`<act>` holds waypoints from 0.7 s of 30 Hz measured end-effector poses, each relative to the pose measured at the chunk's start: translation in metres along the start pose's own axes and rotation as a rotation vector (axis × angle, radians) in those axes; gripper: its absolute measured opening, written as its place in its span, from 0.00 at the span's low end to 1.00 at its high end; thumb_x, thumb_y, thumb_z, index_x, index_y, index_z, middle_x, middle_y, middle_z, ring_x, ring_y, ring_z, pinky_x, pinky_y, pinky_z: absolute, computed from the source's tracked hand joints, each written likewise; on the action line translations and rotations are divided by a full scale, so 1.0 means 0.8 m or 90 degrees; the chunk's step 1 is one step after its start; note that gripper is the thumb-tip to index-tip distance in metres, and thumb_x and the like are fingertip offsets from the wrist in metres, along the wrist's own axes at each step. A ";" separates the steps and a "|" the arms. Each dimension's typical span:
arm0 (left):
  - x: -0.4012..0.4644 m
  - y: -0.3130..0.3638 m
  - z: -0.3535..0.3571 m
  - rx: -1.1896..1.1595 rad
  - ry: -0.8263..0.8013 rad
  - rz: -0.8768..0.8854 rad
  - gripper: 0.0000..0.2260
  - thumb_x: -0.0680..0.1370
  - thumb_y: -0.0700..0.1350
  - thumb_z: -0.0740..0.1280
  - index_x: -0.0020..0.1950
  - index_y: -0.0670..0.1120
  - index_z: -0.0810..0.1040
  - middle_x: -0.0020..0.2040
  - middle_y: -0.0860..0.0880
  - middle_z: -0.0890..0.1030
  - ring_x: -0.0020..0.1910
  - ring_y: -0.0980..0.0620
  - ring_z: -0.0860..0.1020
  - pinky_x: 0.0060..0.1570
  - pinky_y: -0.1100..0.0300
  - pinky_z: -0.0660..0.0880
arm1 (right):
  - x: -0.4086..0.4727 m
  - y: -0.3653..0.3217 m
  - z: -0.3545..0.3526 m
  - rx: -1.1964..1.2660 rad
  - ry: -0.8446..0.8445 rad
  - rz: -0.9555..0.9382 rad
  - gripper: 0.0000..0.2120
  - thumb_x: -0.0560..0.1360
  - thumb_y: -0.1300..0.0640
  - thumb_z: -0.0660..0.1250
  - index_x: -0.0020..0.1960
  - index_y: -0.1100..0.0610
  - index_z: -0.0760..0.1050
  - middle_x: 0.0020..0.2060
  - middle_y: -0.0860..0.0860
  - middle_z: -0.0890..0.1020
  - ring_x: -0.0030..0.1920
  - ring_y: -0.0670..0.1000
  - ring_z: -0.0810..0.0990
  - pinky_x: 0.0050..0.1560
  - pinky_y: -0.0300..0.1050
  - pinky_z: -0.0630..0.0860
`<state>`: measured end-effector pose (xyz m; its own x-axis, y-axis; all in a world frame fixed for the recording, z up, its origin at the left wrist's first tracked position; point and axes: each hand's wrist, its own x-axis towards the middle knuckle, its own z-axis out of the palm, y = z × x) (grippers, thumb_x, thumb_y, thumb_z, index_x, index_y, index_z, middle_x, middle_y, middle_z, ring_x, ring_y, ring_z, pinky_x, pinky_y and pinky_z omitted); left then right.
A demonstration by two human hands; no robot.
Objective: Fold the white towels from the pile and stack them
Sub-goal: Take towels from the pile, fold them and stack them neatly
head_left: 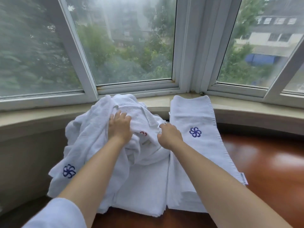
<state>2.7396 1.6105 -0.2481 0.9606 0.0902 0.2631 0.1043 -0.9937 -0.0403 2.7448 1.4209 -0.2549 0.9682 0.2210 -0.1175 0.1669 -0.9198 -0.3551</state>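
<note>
A rumpled pile of white terry towels (102, 145) lies on the glossy reddish-brown worktop (266, 162) against the window sill, both hands gripping its top folds, left hand (120, 125), right hand (169, 134), beside a folded white towel with a blue pinwheel logo (197, 145).

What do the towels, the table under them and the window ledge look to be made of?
Towel pile and folded towel: white looped cotton terry, by the nubby matte surface, probably. Table: reddish-brown wood or veneer, glossy with window glare. Ledge: smooth beige stone, maybe marble.
</note>
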 end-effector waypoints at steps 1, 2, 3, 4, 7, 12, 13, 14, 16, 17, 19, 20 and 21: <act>0.006 -0.018 0.000 -0.005 0.011 -0.003 0.18 0.74 0.40 0.61 0.64 0.47 0.74 0.72 0.49 0.68 0.76 0.49 0.56 0.72 0.51 0.52 | 0.004 -0.017 0.003 0.006 -0.008 0.017 0.21 0.79 0.55 0.55 0.72 0.56 0.64 0.68 0.55 0.67 0.68 0.56 0.65 0.64 0.51 0.67; 0.009 -0.026 0.000 -0.001 0.008 -0.006 0.19 0.74 0.40 0.61 0.65 0.47 0.74 0.73 0.48 0.66 0.76 0.49 0.56 0.72 0.50 0.51 | 0.008 -0.023 0.004 0.019 -0.018 0.032 0.21 0.79 0.55 0.55 0.72 0.56 0.64 0.68 0.55 0.67 0.68 0.57 0.65 0.63 0.51 0.68; 0.011 -0.032 0.001 0.000 0.008 -0.011 0.20 0.74 0.41 0.62 0.66 0.48 0.73 0.75 0.48 0.64 0.76 0.49 0.56 0.73 0.47 0.49 | 0.011 -0.028 0.005 0.030 -0.022 0.045 0.21 0.79 0.55 0.55 0.72 0.56 0.64 0.68 0.55 0.66 0.68 0.57 0.66 0.63 0.52 0.69; 0.015 -0.043 0.002 -0.012 0.025 -0.024 0.21 0.74 0.41 0.62 0.68 0.48 0.72 0.75 0.49 0.62 0.75 0.49 0.56 0.73 0.43 0.48 | 0.015 -0.039 0.008 0.037 -0.017 0.053 0.21 0.79 0.54 0.56 0.72 0.56 0.63 0.68 0.55 0.66 0.68 0.57 0.66 0.63 0.53 0.70; 0.023 -0.066 0.005 -0.094 0.074 -0.101 0.25 0.74 0.42 0.63 0.71 0.53 0.67 0.77 0.47 0.57 0.76 0.47 0.52 0.71 0.39 0.48 | 0.024 -0.067 0.022 0.063 -0.004 0.076 0.21 0.80 0.53 0.58 0.72 0.56 0.63 0.69 0.56 0.67 0.68 0.57 0.66 0.64 0.55 0.69; 0.038 -0.080 0.007 -0.161 0.057 -0.150 0.27 0.76 0.48 0.65 0.73 0.48 0.63 0.72 0.40 0.65 0.68 0.41 0.64 0.65 0.50 0.64 | 0.038 -0.094 0.031 0.112 0.019 0.126 0.19 0.79 0.55 0.56 0.69 0.56 0.67 0.67 0.55 0.69 0.63 0.57 0.72 0.54 0.48 0.70; 0.042 -0.083 0.004 -0.175 0.058 -0.149 0.26 0.77 0.50 0.64 0.74 0.47 0.62 0.68 0.40 0.70 0.65 0.40 0.67 0.61 0.50 0.67 | 0.041 -0.099 0.033 0.130 0.030 0.129 0.18 0.79 0.56 0.56 0.68 0.57 0.68 0.66 0.55 0.70 0.62 0.57 0.73 0.54 0.48 0.71; 0.046 -0.085 -0.001 -0.208 0.056 -0.150 0.25 0.79 0.52 0.63 0.73 0.46 0.62 0.64 0.40 0.73 0.64 0.40 0.69 0.59 0.50 0.68 | 0.042 -0.105 0.033 0.147 0.041 0.128 0.18 0.79 0.57 0.56 0.67 0.57 0.68 0.66 0.55 0.71 0.61 0.57 0.73 0.56 0.49 0.72; 0.054 -0.086 -0.018 -0.334 0.032 -0.164 0.24 0.78 0.54 0.64 0.70 0.47 0.66 0.60 0.42 0.77 0.60 0.41 0.73 0.57 0.51 0.70 | 0.043 -0.116 0.030 0.195 0.057 0.131 0.19 0.79 0.57 0.55 0.69 0.56 0.68 0.66 0.54 0.72 0.63 0.56 0.72 0.58 0.48 0.71; 0.057 -0.086 -0.027 -0.432 0.010 -0.179 0.24 0.75 0.52 0.68 0.68 0.48 0.68 0.57 0.44 0.78 0.57 0.43 0.75 0.55 0.53 0.71 | 0.043 -0.121 0.029 0.240 0.063 0.134 0.18 0.79 0.56 0.55 0.68 0.55 0.69 0.64 0.53 0.73 0.62 0.56 0.73 0.57 0.47 0.70; 0.055 -0.082 -0.048 -0.688 -0.071 -0.206 0.26 0.64 0.45 0.71 0.63 0.49 0.74 0.50 0.48 0.78 0.48 0.49 0.77 0.47 0.60 0.74 | 0.042 -0.129 0.026 0.359 0.092 0.140 0.11 0.79 0.56 0.55 0.55 0.54 0.75 0.50 0.52 0.77 0.54 0.56 0.74 0.47 0.45 0.70; 0.050 -0.078 -0.058 -0.802 -0.105 -0.199 0.26 0.60 0.42 0.67 0.58 0.47 0.77 0.44 0.48 0.78 0.41 0.52 0.76 0.40 0.63 0.73 | 0.041 -0.131 0.023 0.419 0.113 0.147 0.10 0.79 0.57 0.54 0.47 0.54 0.74 0.44 0.51 0.76 0.50 0.56 0.73 0.43 0.44 0.69; 0.043 -0.073 -0.065 -0.877 -0.123 -0.179 0.23 0.58 0.41 0.63 0.52 0.46 0.79 0.38 0.49 0.78 0.35 0.54 0.75 0.34 0.66 0.71 | 0.039 -0.132 0.019 0.478 0.123 0.157 0.11 0.79 0.59 0.53 0.47 0.55 0.74 0.43 0.51 0.75 0.49 0.55 0.72 0.43 0.45 0.70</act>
<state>2.7535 1.6686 -0.1868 0.9814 0.1887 -0.0344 0.0727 -0.2002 0.9771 2.7547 1.5301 -0.2351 0.9875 -0.0824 -0.1347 -0.1576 -0.4573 -0.8753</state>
